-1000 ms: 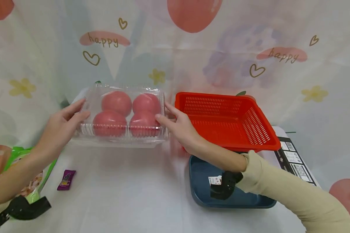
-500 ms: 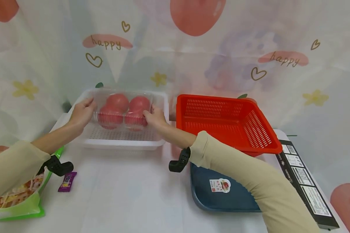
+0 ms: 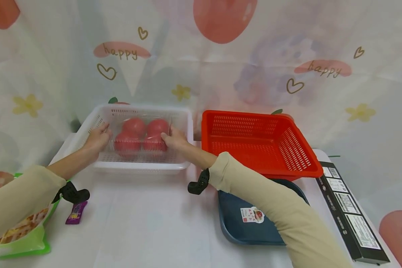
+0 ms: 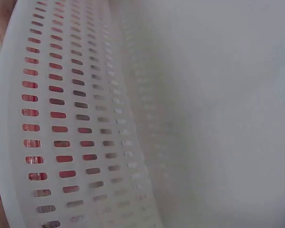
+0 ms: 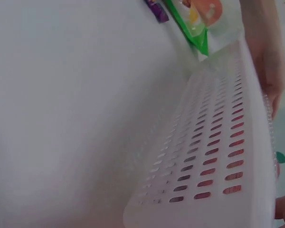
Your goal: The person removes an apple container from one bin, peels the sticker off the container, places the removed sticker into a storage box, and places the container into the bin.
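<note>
A clear plastic clamshell box (image 3: 143, 146) with several round red fruits (image 3: 127, 143), tomato-like, sits low inside the white perforated basket (image 3: 140, 166). At the box's left end my left hand (image 3: 97, 140) grips the edge, thumb toward the top. My right hand (image 3: 176, 139) pinches the opposite end, its thumb on the front corner. Both hands reach over the front rim. In the left wrist view the basket wall (image 4: 71, 114) hides most of the hand, and red shows through the slots. The right wrist view likewise has the basket wall (image 5: 209, 137) in front of the box.
To the right stands a red perforated basket (image 3: 248, 149), overlapping a dark blue tray (image 3: 234, 227) in front of it. A long black box (image 3: 348, 212) lies at the far right. A purple packet (image 3: 76, 213) and a green food bag (image 3: 30, 238) lie at left.
Both hands have lowered the clear box of red fruits from above into the white basket. The basket, covered by the box before, now shows around it.
</note>
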Available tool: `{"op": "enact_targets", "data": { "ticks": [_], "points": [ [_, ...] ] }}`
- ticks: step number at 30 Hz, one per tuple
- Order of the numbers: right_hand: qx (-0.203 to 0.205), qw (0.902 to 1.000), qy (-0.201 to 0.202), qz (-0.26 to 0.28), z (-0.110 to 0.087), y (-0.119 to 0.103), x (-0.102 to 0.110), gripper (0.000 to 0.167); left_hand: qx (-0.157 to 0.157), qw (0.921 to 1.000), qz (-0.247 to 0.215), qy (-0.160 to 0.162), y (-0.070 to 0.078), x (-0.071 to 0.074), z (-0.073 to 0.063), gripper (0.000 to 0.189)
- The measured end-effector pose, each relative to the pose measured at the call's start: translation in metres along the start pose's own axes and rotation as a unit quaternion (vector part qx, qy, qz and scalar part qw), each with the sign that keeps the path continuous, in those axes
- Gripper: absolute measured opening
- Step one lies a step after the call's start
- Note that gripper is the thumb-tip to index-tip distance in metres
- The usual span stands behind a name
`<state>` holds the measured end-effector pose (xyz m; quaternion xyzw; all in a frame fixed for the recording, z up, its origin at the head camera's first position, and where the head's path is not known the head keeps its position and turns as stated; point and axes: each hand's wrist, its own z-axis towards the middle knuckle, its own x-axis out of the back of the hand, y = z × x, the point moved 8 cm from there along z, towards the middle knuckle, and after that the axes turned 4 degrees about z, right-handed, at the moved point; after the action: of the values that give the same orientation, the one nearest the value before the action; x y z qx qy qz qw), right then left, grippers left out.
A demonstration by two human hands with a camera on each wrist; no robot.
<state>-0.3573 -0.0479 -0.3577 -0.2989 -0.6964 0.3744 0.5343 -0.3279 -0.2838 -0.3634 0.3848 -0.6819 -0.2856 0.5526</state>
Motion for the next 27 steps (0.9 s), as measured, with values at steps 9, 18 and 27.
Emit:
{"op": "enact_targets", "data": {
  "ticks": [9,18,27],
  "points": [
    [-0.034,0.9975,-0.015,-0.061,0.002,0.008,-0.007,0.062,-0.015,0.9994,0.031,0.003,0.001,-0.001,0.003,0.060],
    [-0.050,0.9975,-0.028,-0.040,0.001,0.013,-0.009,0.067,-0.009,0.9991,0.042,-0.003,-0.002,-0.002,0.004,0.060],
    [-0.060,0.9967,-0.032,-0.044,0.002,0.011,-0.012,0.066,0.004,0.9987,0.043,-0.027,-0.008,-0.003,0.006,0.061]
  ]
}}
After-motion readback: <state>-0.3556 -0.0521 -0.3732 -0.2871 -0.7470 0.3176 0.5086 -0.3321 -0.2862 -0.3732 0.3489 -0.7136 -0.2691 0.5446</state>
